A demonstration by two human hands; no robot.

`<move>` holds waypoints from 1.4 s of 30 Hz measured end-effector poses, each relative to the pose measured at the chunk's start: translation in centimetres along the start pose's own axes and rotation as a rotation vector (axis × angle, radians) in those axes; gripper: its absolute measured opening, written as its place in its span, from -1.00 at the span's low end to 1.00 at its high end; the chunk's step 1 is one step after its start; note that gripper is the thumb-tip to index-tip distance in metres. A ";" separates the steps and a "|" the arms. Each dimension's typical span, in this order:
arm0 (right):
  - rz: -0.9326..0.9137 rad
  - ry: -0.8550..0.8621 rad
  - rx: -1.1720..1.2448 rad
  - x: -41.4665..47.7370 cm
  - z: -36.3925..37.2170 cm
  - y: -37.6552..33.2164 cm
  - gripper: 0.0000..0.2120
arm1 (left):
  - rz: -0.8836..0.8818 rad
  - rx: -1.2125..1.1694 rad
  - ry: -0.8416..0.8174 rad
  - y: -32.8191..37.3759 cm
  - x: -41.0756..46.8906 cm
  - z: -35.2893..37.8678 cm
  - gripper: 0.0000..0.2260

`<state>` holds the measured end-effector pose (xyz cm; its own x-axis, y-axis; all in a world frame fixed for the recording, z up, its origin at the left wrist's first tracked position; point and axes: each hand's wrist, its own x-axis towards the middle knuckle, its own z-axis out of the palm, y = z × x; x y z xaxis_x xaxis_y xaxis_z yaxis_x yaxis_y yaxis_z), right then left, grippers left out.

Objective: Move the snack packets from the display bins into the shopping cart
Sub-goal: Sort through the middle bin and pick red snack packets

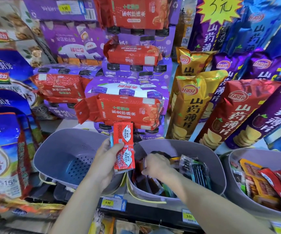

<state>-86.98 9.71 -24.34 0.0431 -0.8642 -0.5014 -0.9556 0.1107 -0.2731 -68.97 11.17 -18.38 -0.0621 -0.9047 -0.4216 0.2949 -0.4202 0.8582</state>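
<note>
Item 1: red snack pkts (124, 146), stacked, being held upright by L hand (106, 159). Thumb across front, fingers curled behind. Position: above the gap btw. empty perforated bin (60, 149) and mid bin (209, 159).
Item 2: R hand (155, 164) being lowered into mid bin, fingers bent down among mixed pkts (193, 168). Cannot tell whether anything is being gripped.
Item 3: far-right bin (254, 152), red & orange pkts being stored inside.
Behind: yam-chip bags (187, 105) being displayed upright; red rice packs (119, 108) being stacked on purple drink cartons (128, 86).
Shelf edge: 9.90 price tag (108, 203).
</note>
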 end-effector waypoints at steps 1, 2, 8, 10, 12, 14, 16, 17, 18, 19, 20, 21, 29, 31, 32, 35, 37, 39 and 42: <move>-0.009 -0.007 0.019 -0.1 0.0 0.1 -0.82 | -0.003 0.003 -0.003 0.0 0.0 0.0 -0.78; -0.025 -0.014 0.044 -0.1 -0.2 0.4 -0.87 | 0.000 0.008 -0.004 0.0 -0.1 -0.1 -0.78; -0.054 -0.006 0.573 -2.9 -4.7 3.9 -0.91 | 0.024 0.067 0.012 0.0 -0.2 -0.1 -0.80; -0.092 -0.017 0.700 -4.4 -6.7 5.2 -0.91 | 0.021 0.079 0.006 0.0 -0.3 0.1 -0.80; -0.182 -0.013 0.810 -5.9 -8.5 6.2 -0.87 | 0.017 0.084 -0.007 -0.2 -0.4 0.3 -0.80; -0.251 -0.046 1.040 -7.1 -9.7 6.5 -0.90 | 0.007 0.084 -0.019 -0.3 -0.4 0.5 -0.81; -0.306 -0.085 1.235 -7.6 -10.0 5.8 -0.92 | -0.009 0.088 -0.031 -0.4 -0.5 0.8 -0.81; -0.310 -0.081 1.274 -7.5 -10.0 5.2 -0.85 | -0.019 0.083 -0.038 -0.4 -0.6 0.9 -0.81; -0.300 -0.066 1.294 -7.4 -9.7 4.4 -0.82 | -0.027 0.073 -0.049 -0.4 -0.7 1.2 -0.80; -0.281 -0.045 1.299 -7.2 -9.4 3.5 -0.82 | -0.032 0.062 -0.059 -0.4 -0.8 1.4 -0.79; -0.264 -0.032 1.297 -7.2 -9.1 2.6 -0.83 | -0.036 0.051 -0.070 -0.5 -0.9 1.6 -0.79; -0.250 -0.026 1.288 -7.1 -8.8 1.8 -0.83 | -0.038 0.039 -0.080 -0.4 -0.9 1.7 -0.79; -0.231 0.015 1.201 -6.2 -7.7 -0.6 -0.78 | 0.052 0.080 -0.035 0.0 -1.6 1.4 -0.73; -0.190 0.092 1.008 -5.2 -7.3 0.4 -0.81 | 0.051 0.052 0.006 0.0 -1.5 0.4 -0.75; -0.164 0.129 0.840 -4.6 -6.7 1.0 -0.81 | 0.051 0.036 0.026 0.1 -1.5 -0.1 -0.75; -0.099 0.068 0.368 -3.1 -4.3 2.2 -0.75 | 0.056 0.019 0.068 0.1 -1.2 -1.5 -0.73; -0.082 -0.038 0.165 -1.9 -2.4 1.1 -0.65 | 0.063 -0.017 0.102 0.3 -1.1 -3.1 -0.71; -0.050 -0.039 0.049 -1.4 -0.9 0.9 -0.62 | 0.058 -0.021 0.106 0.1 -0.9 -3.3 -0.69; -0.023 0.009 -0.021 -1.0 0.3 0.9 -0.72 | 0.060 -0.022 0.105 -0.1 -0.9 -3.1 -0.71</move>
<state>-87.81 10.82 -24.32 0.0624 -0.8708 -0.4876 -0.9602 0.0808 -0.2672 -65.95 12.21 -19.00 0.0561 -0.9150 -0.3995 0.3162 -0.3632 0.8764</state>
